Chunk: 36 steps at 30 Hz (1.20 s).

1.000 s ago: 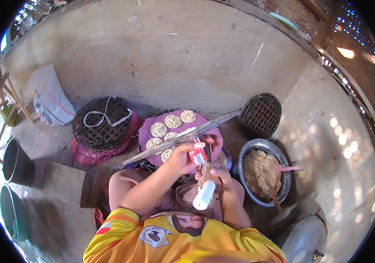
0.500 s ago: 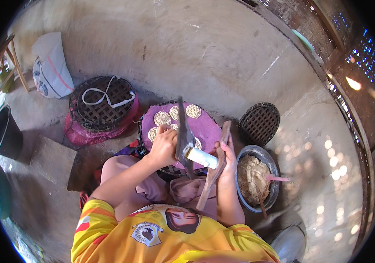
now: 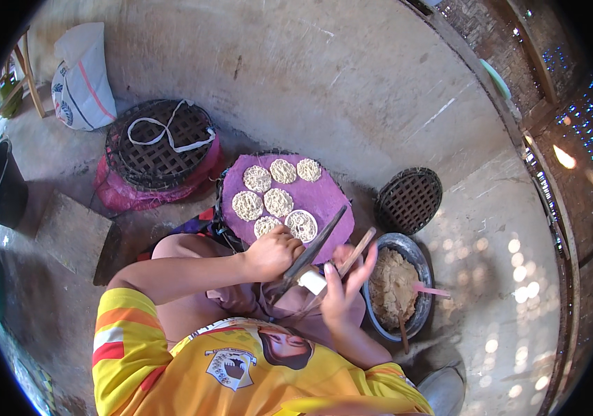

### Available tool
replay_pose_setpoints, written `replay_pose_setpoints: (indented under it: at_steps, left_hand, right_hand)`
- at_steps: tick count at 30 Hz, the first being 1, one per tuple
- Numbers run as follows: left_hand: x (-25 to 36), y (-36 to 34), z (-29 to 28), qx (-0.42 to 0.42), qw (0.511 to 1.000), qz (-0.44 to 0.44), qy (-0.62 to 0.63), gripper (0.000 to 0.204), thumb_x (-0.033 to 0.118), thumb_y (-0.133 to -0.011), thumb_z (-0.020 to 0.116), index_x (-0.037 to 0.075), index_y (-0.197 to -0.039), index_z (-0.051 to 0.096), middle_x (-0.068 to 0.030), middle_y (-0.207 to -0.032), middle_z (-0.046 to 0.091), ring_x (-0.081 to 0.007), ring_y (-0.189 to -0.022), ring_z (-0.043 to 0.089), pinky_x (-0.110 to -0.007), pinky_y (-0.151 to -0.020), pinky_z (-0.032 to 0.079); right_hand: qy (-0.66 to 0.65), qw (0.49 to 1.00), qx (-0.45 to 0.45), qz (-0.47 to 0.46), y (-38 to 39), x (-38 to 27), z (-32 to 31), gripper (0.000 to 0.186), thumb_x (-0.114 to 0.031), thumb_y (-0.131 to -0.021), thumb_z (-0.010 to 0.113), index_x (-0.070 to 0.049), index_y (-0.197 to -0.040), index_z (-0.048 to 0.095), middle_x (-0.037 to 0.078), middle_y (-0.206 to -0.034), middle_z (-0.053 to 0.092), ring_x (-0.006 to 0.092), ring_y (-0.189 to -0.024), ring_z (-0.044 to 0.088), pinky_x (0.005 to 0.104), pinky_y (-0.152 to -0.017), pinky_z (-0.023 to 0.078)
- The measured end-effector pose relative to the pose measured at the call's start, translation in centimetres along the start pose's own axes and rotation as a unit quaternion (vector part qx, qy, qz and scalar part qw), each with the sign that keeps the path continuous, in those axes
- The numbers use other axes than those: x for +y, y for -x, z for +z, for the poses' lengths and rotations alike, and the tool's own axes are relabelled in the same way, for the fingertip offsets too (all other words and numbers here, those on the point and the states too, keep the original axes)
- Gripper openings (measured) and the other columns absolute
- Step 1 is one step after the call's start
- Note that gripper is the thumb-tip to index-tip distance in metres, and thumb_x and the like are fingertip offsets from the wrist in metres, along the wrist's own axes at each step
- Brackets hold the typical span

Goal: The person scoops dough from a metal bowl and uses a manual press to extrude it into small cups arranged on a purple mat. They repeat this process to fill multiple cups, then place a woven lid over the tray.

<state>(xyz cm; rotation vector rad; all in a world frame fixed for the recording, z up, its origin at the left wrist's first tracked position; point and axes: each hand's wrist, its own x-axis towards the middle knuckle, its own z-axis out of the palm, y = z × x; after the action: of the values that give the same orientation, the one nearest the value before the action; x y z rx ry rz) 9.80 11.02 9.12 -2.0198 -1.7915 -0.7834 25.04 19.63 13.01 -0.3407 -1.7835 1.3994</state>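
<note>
In front of my body is a wooden press, with a dark bar [image 3: 316,241], a white tube [image 3: 312,282] and a lighter wooden handle [image 3: 357,251]. My left hand [image 3: 273,254] is closed at the dark bar, its hidden fingers seemingly gripping it. My right hand [image 3: 341,291] is beside the lighter handle, thumb and fingers spread apart, palm against or near the wood. Beyond them, several round noodle cakes [image 3: 279,203] lie on a purple sheet [image 3: 327,191] over a basket. The nearest right cake sits in a white ring [image 3: 301,225]; my left hand partly covers another cake.
On the right is a metal basin [image 3: 426,315] of pale dough [image 3: 390,284] with a pink-handled tool [image 3: 431,290]. A dark woven basket [image 3: 408,201] leans behind it. Leftward are another basket [image 3: 161,149], a white sack [image 3: 85,83], a board [image 3: 74,232] and a dark bucket [image 3: 2,184].
The press has come down nearer my lap, its dark bar now slanting to the right. My right hand's fingers have spread from the handle. More noodle cakes show uncovered.
</note>
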Motion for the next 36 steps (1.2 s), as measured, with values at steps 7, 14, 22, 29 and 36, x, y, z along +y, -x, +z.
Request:
replay_pose_setpoints:
  at_steps: [7,14,22,29,36]
  left_hand:
    - [2.2,-4.6,2.2,0.020,0.992,-0.074,0.103,0.051,0.008,-0.064,0.062,0.004,-0.113,0.048,-0.0121,-0.103,0.052,-0.0266,-0.104,0.050,-0.043,-0.096,0.031]
    - [8.3,-5.1,7.1,-0.069,0.420,-0.265,0.866,0.079,0.066,-0.086,0.030,0.005,-0.135,0.033,-0.0182,-0.115,0.053,-0.0264,-0.113,0.048,-0.036,-0.099,0.033]
    - [8.7,-4.9,9.9,-0.219,-0.032,-0.083,0.972,0.114,0.092,-0.058,0.023,0.003,-0.126,0.046,-0.0151,-0.106,0.058,-0.0277,-0.100,0.056,-0.041,-0.095,0.037]
    - [6.1,-4.5,13.3,-0.121,-0.074,-0.063,0.988,0.101,0.081,-0.073,0.020,-0.002,-0.125,0.045,-0.0143,-0.103,0.060,-0.0287,-0.100,0.056,-0.043,-0.097,0.035]
    - [5.2,-4.3,13.3,-0.111,-0.093,-0.153,0.978,0.100,0.083,-0.071,0.022,-0.004,-0.109,0.056,-0.0150,-0.092,0.062,-0.0301,-0.088,0.059,-0.040,-0.088,0.042]
  right_hand:
    - [-0.288,0.929,-0.190,0.134,-7.3,-3.9,-5.2,0.096,-0.017,-0.062,0.068,-0.012,-0.142,0.016,0.018,-0.103,0.050,0.0292,-0.095,0.051,0.0428,-0.090,0.041]
    - [-0.340,0.913,-0.197,0.115,-13.3,-4.3,-10.8,0.071,-0.028,-0.064,0.064,-0.001,-0.124,0.038,0.012,-0.101,0.048,0.0294,-0.097,0.049,0.0432,-0.091,0.038]
    - [-0.307,0.882,-0.203,0.295,-17.4,4.6,-9.6,0.063,-0.029,-0.065,0.063,-0.001,-0.118,0.044,0.013,-0.104,0.048,0.0303,-0.099,0.048,0.0422,-0.089,0.040]
    - [-0.227,0.853,-0.141,0.448,-20.2,12.8,-7.0,0.044,-0.031,-0.074,0.057,0.002,-0.102,0.051,0.015,-0.090,0.055,0.0301,-0.084,0.056,0.0445,-0.082,0.044]
    - [-0.159,0.851,-0.137,0.481,-21.3,14.1,-5.3,0.074,-0.070,-0.071,0.055,0.001,-0.092,0.050,0.015,-0.082,0.054,0.0295,-0.079,0.055,0.0426,-0.077,0.046]
